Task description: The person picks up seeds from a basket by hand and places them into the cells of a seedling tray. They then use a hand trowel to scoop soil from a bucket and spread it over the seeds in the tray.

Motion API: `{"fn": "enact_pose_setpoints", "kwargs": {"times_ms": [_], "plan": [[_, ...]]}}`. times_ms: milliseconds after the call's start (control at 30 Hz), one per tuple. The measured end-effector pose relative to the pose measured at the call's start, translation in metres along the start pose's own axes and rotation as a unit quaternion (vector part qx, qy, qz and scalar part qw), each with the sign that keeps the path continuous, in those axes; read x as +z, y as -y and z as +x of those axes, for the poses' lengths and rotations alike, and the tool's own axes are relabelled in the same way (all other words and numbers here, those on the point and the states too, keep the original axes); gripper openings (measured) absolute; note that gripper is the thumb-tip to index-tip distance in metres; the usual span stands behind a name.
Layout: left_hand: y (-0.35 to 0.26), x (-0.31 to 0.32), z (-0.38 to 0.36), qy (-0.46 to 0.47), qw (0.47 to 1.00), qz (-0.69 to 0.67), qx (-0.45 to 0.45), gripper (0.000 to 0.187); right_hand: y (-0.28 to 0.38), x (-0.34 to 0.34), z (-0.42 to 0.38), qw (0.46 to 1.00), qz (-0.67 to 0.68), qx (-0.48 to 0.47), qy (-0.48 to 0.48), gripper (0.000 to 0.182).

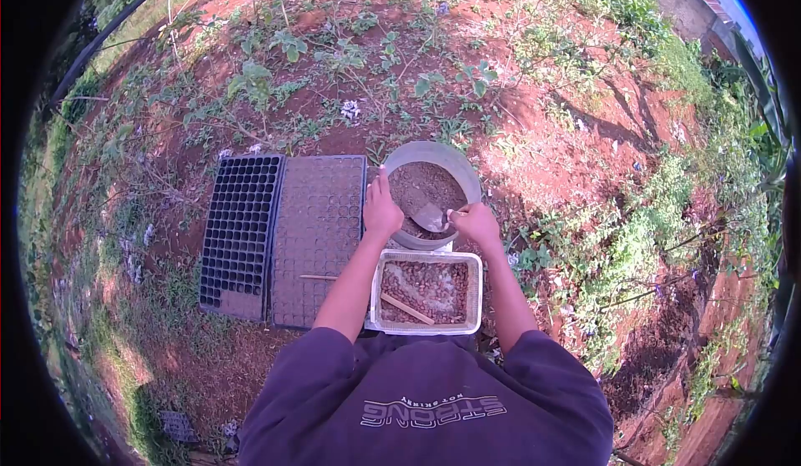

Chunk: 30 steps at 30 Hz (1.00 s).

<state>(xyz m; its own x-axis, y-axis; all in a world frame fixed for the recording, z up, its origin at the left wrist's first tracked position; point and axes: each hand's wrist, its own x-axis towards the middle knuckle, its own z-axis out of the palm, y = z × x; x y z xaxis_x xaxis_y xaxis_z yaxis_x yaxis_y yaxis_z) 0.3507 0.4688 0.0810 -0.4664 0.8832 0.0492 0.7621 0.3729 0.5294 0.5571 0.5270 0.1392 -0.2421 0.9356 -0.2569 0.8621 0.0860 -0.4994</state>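
Observation:
A round, pale tub (460, 161) holds dark, crumbly soil (430, 181). My left hand (381, 209) grips the tub's left rim. With my right hand (476, 222), closed at the tub's right side, I hold a trowel (430, 217). Its greyish blade rests in the soil, while its handle is mostly hidden by my fingers. Just below the tub, between my forearms, sits a whitish rectangular basket (475, 292) of small reddish-brown pieces that look like seeds or pebbles. A flat wooden stick (407, 308) lies across them.
Left of the tub stand two seedling trays. One tray (319, 224) is filled with soil; the darker tray (242, 224) shows mostly unfilled cells, with soil at its near end. A thin stick (317, 277) lies on the filled tray. Weeds and red earth surround everything.

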Motion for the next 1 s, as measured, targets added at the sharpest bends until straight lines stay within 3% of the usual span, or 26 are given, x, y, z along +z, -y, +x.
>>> {"fn": "enact_pose_setpoints", "kwargs": {"times_ms": [200,367,600,867,1000], "plan": [[0.0,-0.001,-0.001,-0.011,1.0,-0.008,0.003,0.09,-0.014,-0.002,-0.013,0.996,0.084,-0.03,0.005,0.037],[-0.002,-0.002,-0.001,-0.005,1.0,-0.002,-0.003,0.091,-0.02,0.005,-0.029,0.981,0.028,-0.158,-0.107,0.036],[-0.003,-0.003,-0.001,0.011,1.0,0.002,-0.016,0.093,-0.024,0.013,-0.031,0.97,0.049,-0.18,-0.155,0.033],[-0.004,-0.003,-0.001,0.012,1.0,0.009,-0.02,0.092,-0.014,0.016,-0.026,0.957,-0.054,-0.222,-0.18,0.028],[-0.005,-0.004,0.0,0.018,0.999,0.006,-0.029,0.096,0.002,0.031,-0.014,0.975,-0.029,-0.162,-0.147,0.029]]}}
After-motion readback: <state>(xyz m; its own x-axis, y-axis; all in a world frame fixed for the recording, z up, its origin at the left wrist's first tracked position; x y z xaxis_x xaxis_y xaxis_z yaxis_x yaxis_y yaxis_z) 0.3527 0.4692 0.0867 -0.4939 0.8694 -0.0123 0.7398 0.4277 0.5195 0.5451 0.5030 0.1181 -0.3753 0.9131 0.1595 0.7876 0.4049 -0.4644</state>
